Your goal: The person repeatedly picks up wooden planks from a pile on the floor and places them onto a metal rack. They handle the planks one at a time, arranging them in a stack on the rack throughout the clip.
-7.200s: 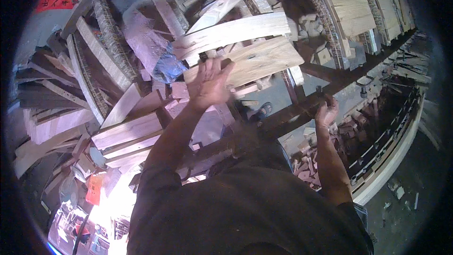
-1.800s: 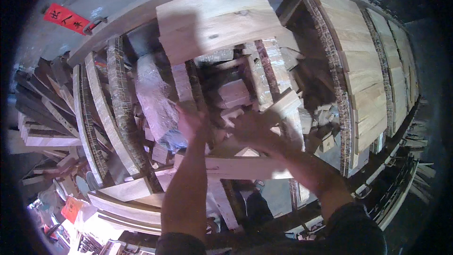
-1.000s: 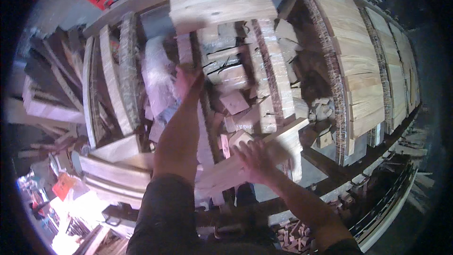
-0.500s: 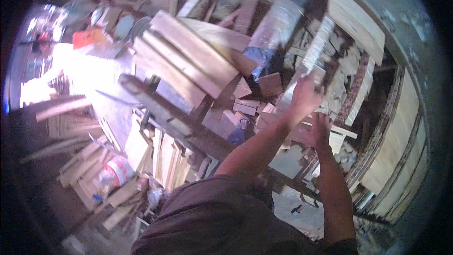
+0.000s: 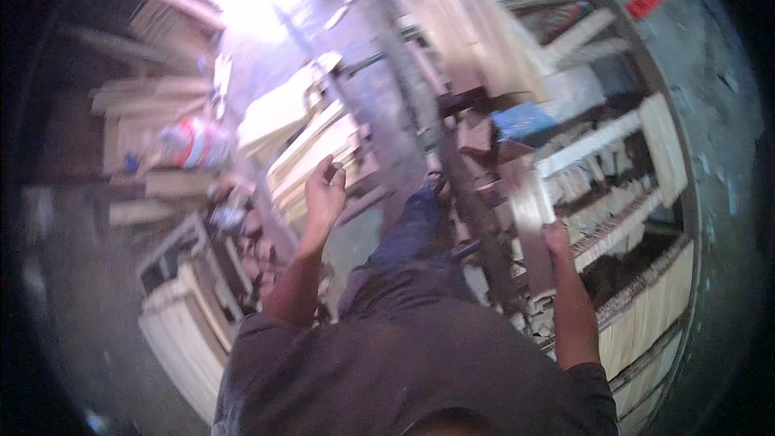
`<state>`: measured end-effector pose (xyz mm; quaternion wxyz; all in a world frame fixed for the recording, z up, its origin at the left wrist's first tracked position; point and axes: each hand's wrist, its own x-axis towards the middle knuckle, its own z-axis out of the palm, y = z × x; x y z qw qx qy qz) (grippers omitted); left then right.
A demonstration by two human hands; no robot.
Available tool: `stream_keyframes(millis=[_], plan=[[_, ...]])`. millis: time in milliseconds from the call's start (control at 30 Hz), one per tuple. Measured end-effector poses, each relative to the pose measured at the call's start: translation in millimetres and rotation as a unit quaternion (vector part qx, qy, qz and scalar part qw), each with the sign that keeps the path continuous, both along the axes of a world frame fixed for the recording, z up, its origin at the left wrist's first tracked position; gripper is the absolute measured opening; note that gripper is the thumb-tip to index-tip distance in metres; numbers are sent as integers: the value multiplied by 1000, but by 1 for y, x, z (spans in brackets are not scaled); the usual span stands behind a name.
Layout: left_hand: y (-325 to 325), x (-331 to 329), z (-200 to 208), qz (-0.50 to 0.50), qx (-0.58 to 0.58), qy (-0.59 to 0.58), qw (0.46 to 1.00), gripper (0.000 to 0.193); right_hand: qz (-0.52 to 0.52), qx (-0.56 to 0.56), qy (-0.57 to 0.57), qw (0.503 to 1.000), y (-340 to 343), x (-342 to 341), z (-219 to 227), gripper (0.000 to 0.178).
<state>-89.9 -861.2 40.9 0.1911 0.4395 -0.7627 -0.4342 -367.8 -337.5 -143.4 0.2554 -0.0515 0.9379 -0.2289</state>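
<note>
From where I stand, the worker's right hand [image 5: 555, 236] has its grip closed on the right edge of a board [image 5: 529, 208], though blur hides just how the fingertips sit. The left hand [image 5: 324, 190] has a loose, half-open grip, fingers curling in, and appears in front of the near end of some pale slats [image 5: 319, 153]; I can't tell whether it brushes them.

Both arms are bent and spread well apart. The right forearm runs almost straight away from the body to the board, while the left one angles up with the fingers turned inward.

The board is flat and long, lying between a dark beam [image 5: 464, 186] on its left and the hand on its right, with one stretch shining pale and the near end brown. Beyond it, a bright blue sheet [image 5: 521, 119] lies just beside reddish-brown blocks [image 5: 476, 133]. Farther off, long pale planks [image 5: 460, 32] lie side by side. Over to the left, a rounded red-and-white container [image 5: 198, 144] sits among rough timber scraps.
</note>
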Motion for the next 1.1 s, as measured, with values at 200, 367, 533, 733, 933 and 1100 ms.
stream_keyframes(millis=[200,367,533,733,933,1100], plan=[[34,202,-112,152,162,-171,960,50,143,91,-39,985,-12,7,14,48],[71,269,-186,190,335,-180,905,67,43,-40,123,991,-69,28,58,56],[15,256,-207,167,293,-223,915,63,127,-40,219,967,-158,67,95,50],[-129,196,-256,234,245,-64,939,45,44,-145,166,974,-264,70,104,40],[-282,121,-261,332,486,206,781,45,120,128,155,972,-284,82,97,38],[-378,82,-304,340,549,292,706,75,37,206,123,970,-290,85,98,37]])
